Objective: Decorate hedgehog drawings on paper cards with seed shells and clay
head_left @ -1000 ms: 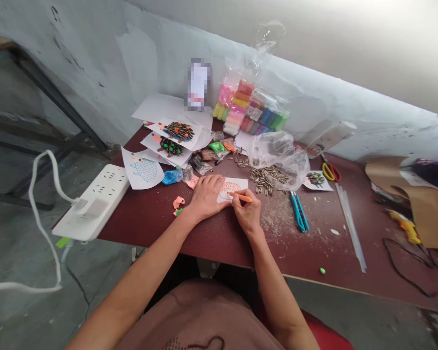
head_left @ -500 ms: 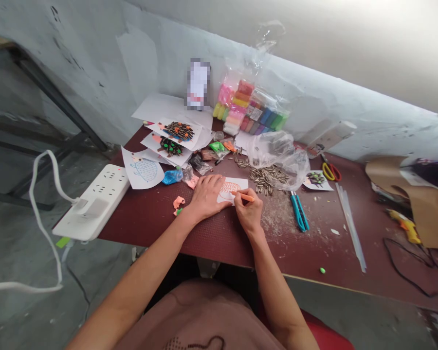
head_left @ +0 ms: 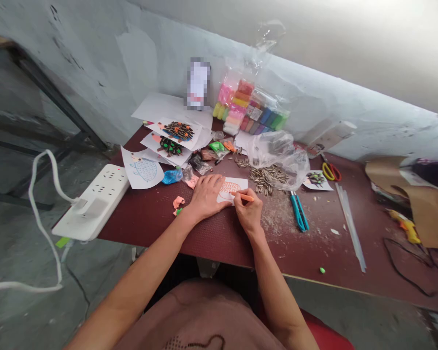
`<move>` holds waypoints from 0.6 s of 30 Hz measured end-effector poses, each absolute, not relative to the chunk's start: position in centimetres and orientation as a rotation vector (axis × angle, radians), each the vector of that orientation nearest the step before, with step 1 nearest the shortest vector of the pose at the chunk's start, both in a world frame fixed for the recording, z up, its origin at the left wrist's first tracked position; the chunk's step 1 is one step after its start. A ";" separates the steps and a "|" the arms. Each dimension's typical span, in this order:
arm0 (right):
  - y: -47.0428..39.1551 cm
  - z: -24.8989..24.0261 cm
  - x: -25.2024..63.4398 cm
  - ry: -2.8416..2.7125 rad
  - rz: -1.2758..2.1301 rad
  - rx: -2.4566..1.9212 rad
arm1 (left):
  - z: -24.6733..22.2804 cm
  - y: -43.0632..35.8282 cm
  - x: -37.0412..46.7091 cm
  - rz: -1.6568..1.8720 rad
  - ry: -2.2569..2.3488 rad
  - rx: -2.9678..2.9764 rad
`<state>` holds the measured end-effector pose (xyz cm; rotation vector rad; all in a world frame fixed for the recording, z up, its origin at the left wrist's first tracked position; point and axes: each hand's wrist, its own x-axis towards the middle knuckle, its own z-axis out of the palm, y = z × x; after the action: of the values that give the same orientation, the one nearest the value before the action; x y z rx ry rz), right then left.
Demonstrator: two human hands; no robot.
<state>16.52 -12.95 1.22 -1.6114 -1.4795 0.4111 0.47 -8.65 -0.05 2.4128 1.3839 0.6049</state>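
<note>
Foreground: we look down past a dusty-brown shirt (head_left: 190, 311) to a dark red desk (head_left: 211, 238), a small bright-green lump (head_left: 322, 270) near its front edge.
Right hand: our right hand (head_left: 249, 208) pinches a slim orange pen (head_left: 246, 197), its tip set to a small white paper sheet (head_left: 241, 183).
Left hand: our left hand (head_left: 207, 195) lies flat, palm down, fingers nearly together, over the left part of that sheet.
Drawing: the sheet rests on the desk between our two hands, bearing a rounded orange outline filled with short orange strokes.
Left flank: salmon-pink soft lumps (head_left: 178, 201) lie near the left hand; a white plastic power strip (head_left: 107, 192) sits at the desk's left edge.
Right flank: turquoise-handled metal pliers (head_left: 300, 214) lie nearest the right hand, long translucent sticks (head_left: 351, 228) farther out.
Seeds: just beyond the right hand, a heap of striped seeds (head_left: 264, 176) touches a crumpled clear plastic bag (head_left: 272, 146).
Hedgehogs: at the far left, we see paper cards with seed-covered hedgehogs (head_left: 178, 131) on stacked sheets.
Wall: packets of multicoloured bars (head_left: 237, 104) lean against the grey wall (head_left: 138, 53).
</note>
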 end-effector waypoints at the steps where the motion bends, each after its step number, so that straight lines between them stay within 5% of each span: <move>1: -13.0 1.2 16.5 -1.475 0.405 -1.612 | 0.0 -8.7 0.5 0.599 1.384 2.413; 18: -13.0 1.4 16.9 -1.414 0.333 -1.682 | 0.2 -8.7 0.4 0.583 1.374 2.410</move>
<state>16.95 -13.02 1.40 -1.6820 -1.4137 0.3329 0.41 -8.67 0.24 2.4097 1.3738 0.5828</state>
